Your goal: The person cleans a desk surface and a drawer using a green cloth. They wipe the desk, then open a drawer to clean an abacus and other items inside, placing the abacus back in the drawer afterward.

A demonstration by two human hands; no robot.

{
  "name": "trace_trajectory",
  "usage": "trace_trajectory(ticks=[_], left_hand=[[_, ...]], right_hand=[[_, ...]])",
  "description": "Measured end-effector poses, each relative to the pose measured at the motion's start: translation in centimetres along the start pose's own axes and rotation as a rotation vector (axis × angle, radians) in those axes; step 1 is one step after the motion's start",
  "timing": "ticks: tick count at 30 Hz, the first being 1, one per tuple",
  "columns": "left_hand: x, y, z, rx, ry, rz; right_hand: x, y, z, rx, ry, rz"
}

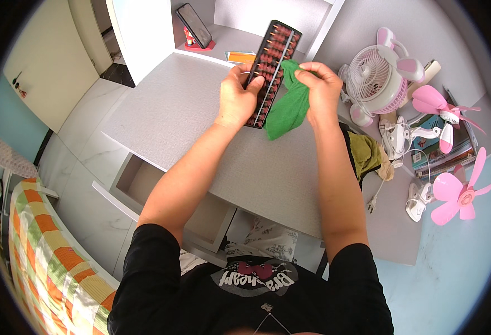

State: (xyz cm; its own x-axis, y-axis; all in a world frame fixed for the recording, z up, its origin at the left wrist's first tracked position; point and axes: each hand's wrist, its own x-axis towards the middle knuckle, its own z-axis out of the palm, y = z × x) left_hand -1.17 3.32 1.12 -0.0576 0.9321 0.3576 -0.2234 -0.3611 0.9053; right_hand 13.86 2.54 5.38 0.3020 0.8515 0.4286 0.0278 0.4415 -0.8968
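An abacus point(275, 63) with a black frame and dark red beads is held up, tilted, above the grey desk point(174, 109). My left hand point(240, 94) grips its left long side, thumb across the beads. Pinched between the thumb and fingers of my right hand point(323, 88) is a green cloth point(291, 106). The cloth hangs down beside the abacus, and its upper end meets or overlaps the frame's right edge; whether they touch is hard to tell.
Below the desk's left front edge a drawer point(136, 180) is pulled out. A phone point(194, 26) leans on a stand at the back. To the right are a white-and-pink fan point(375, 77), pink clip fans point(465, 197), books point(446, 155), an olive cloth point(364, 153) and a loose plug point(372, 204).
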Motion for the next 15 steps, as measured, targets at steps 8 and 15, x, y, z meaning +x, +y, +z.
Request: trace_trajectory(ticks=[8, 15], left_hand=[[0.5, 0.1, -0.8, -0.150, 0.008, -0.092], [0.5, 0.1, -1.0, -0.182, 0.000, -0.120]], right_hand=[[0.2, -0.1, -0.3, 0.170, -0.104, -0.006], [0.4, 0.5, -0.6, 0.198, -0.163, 0.024]])
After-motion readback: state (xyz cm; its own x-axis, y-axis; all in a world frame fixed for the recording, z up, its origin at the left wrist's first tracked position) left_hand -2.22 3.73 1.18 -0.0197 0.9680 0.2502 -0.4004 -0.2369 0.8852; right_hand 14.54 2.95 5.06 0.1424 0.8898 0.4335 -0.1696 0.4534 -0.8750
